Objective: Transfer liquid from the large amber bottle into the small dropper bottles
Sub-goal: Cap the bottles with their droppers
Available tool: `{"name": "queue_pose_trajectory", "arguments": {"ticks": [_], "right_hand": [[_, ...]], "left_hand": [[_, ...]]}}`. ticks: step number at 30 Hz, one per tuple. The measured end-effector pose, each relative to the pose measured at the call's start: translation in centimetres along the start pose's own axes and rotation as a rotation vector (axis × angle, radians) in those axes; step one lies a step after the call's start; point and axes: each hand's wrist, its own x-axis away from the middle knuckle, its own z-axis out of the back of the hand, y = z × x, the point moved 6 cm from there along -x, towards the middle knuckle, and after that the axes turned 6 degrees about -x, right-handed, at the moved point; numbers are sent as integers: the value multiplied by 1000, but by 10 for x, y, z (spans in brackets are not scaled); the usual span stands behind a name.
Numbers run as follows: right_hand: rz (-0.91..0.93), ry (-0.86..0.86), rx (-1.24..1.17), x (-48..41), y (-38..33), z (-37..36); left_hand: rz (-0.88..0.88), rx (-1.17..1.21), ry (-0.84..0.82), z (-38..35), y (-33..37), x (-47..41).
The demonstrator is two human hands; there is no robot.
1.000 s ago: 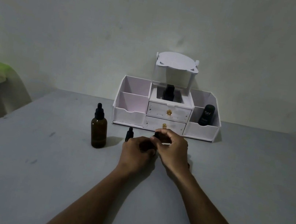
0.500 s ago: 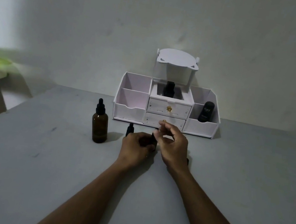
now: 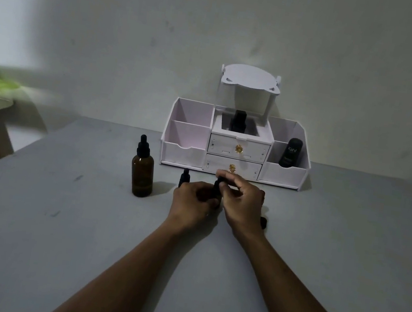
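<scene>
Dropper bottle [image 3: 217, 190] — within left hand [image 3: 192, 202]

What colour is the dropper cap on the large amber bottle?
Black. The dropper cap tops the large amber bottle; the head view shows it best.

grey table [image 3: 53, 240] | amber bottle [image 3: 141, 175]; dropper bottle [image 3: 184, 177]; white organizer [image 3: 182, 155]

Left hand [image 3: 194, 199] grips small dropper bottle [image 3: 216, 194] at grey desk [image 3: 55, 227], right hand [image 3: 242, 201] pinches its black cap [image 3: 219, 182]; large amber bottle [image 3: 142, 173] capped, upright at left, second dropper bottle [image 3: 185, 176] between, white organizer [image 3: 284, 175] behind
</scene>
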Motion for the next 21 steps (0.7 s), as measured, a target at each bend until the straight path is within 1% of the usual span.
{"name": "queue_pose_trajectory", "arguments": {"ticks": [5, 8, 11, 16, 19, 21], "right_hand": [[8, 53, -3, 0, 2, 4], [-20, 31, -57, -1, 3, 3], [-2, 9, 19, -1, 3, 1], [19, 86, 22, 2, -1, 5], [-5, 40, -13, 1, -1, 2], [-2, 0, 42, 2, -1, -1]], "left_hand": [[-16, -19, -3, 0, 0, -1], [-14, -15, 5, 0, -1, -2], [-2, -1, 11, 0, -1, -1], [-33, -48, 19, 1, 2, -2], [-32, -42, 18, 0, -1, -3], [-23, -26, 25, 0, 0, -1]]}}
